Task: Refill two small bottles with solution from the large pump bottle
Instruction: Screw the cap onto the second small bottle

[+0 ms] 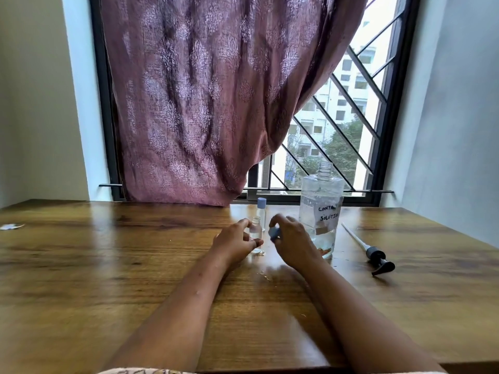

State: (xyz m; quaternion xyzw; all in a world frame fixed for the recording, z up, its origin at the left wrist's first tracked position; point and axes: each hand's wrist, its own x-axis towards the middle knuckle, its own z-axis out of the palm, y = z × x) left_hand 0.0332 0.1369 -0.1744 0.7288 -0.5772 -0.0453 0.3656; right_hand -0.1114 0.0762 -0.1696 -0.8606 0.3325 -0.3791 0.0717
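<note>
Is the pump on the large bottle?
No, the pump lies on the table beside the large bottle, whose threaded neck is open.

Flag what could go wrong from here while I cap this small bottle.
1. The uncapped small bottle is steadied only by the left hand. If the right hand brings the blue cap down skewed, it could tip the bottle.
2. The large bottle stands open close beside the right wrist, so a knock might spill it.
3. Droplets wet the table, so the bottles may slide.
</note>
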